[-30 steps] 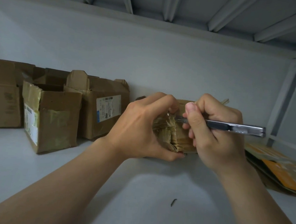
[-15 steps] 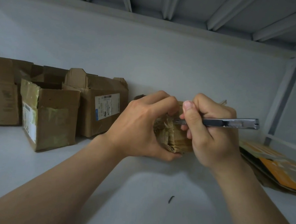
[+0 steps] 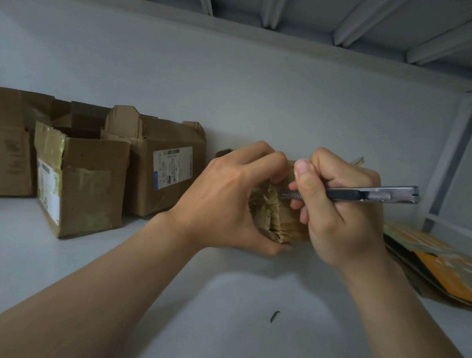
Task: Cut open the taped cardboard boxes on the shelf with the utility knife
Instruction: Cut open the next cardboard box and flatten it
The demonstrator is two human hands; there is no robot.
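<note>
Small taped box (image 3: pixel 280 215), mid-shelf (image 3: pixel 215 308) near the back wall, is gripped by the left hand (image 3: pixel 226 201). Fingers are curled over the top w/ thumb underneath, prob so it can't slide. Utility knife (image 3: pixel 373 193) is clamped in the right hand (image 3: pixel 341 219), thumb up. The blade end is laid on the crumpled tape and the handle is pointed right, so the cut's likely steered off the left fingers. Opened boxes (image 3: pixel 83 180) are parked well apart at left.
</note>
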